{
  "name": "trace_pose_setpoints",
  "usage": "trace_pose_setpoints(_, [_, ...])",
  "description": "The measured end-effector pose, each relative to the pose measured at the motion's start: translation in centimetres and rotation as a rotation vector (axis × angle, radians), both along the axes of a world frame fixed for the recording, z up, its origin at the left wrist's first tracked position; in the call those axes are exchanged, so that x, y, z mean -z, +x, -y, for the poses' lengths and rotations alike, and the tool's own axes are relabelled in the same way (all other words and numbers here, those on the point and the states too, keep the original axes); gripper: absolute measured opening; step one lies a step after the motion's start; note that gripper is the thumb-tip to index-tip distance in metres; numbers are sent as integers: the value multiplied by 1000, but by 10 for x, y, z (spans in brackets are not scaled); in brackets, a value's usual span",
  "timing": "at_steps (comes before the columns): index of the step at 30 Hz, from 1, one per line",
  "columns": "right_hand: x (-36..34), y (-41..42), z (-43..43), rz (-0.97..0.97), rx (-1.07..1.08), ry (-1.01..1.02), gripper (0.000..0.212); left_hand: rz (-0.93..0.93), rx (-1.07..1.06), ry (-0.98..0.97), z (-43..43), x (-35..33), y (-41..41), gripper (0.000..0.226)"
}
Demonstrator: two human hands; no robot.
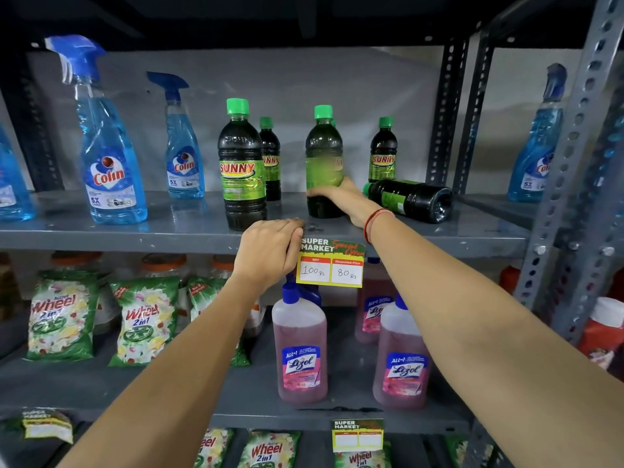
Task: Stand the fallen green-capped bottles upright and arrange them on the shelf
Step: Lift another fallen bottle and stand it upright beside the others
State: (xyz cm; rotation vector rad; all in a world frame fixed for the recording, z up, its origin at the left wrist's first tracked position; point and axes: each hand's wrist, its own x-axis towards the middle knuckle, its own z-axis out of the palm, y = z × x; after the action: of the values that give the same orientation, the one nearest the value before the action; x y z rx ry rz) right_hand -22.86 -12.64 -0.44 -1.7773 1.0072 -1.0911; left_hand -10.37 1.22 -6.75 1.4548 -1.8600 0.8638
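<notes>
Dark green-capped bottles with green "SUNNY" labels stand on the upper grey shelf point(135, 236). My right hand point(341, 197) grips the lower body of an upright bottle point(323, 146) near the shelf's middle. To its left, a front bottle point(241, 167) stands upright with another bottle point(270, 157) behind it. A further upright bottle point(383, 153) stands at the back right. One bottle point(410, 199) lies on its side just right of my right wrist, cap pointing left. My left hand point(270, 255) rests, fingers curled, on the shelf's front edge and holds nothing.
Blue Colin spray bottles point(108, 146) stand at the left of the same shelf, one more point(537, 140) beyond the right upright post point(449, 113). A yellow price tag point(331, 265) hangs from the shelf edge. Pink Lizol bottles point(300, 349) and Wheel packets point(60, 319) fill the shelf below.
</notes>
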Motion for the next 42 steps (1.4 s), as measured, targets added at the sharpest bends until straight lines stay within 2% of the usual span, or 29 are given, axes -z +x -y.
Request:
trace_pose_setpoints(2, [-1, -7, 2, 46, -45, 31, 72, -2, -4, -3, 0, 0, 0, 46])
trace_pose_setpoints(5, [0, -8, -3, -43, 88, -117, 72, -1, -6, 6, 0, 0, 0, 47])
trace_pose_setpoints(8, [0, -2, -10, -98, 255, -189, 82, -3, -6, 7, 0, -1, 0, 49])
trace_pose_setpoints(14, [0, 7, -11, -141, 360, -177, 98, -9, -5, 7, 0, 0, 0, 47])
trace_pose_setpoints(19, [1, 0, -9, 58, 195, -63, 69, -15, 1, -5, 0, 0, 0, 45])
trace_pose_setpoints(28, [6, -15, -40, 1, 28, -149, 68, -31, -42, -6, 0, 3, -3, 46])
trace_pose_setpoints(34, [9, -20, -61, 34, 10, -165, 60, -28, -49, -32, 0, 3, -4, 42])
trace_pose_setpoints(40, [7, -23, -66, 21, -54, -134, 68, -31, -22, -36, 2, 3, -5, 43])
trace_pose_setpoints(42, [2, -31, -69, 34, -94, -136, 63, -80, 32, -79, 3, 4, -3, 42])
